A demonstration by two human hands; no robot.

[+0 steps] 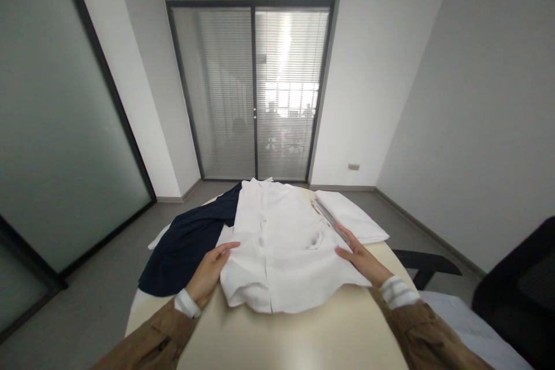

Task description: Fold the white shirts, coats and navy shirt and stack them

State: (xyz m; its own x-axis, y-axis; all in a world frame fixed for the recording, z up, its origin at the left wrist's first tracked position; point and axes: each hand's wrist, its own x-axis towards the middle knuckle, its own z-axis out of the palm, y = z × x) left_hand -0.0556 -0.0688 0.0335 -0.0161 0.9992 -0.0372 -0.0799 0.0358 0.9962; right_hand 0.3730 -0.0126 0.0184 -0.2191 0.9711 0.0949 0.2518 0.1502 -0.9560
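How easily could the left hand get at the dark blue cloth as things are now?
Probably yes: the dark blue cloth lies just beside the left hand, its near part uncovered, though that hand is at the white shirt's edge.

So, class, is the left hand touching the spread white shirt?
Touching: the head view shows the left hand at the edge of the white shirt, fingertips on the cloth.

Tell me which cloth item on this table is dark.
The navy cloth, on the person's left; its colour sets it apart from the spread white shirt in the middle and the folded white cloth on the right.
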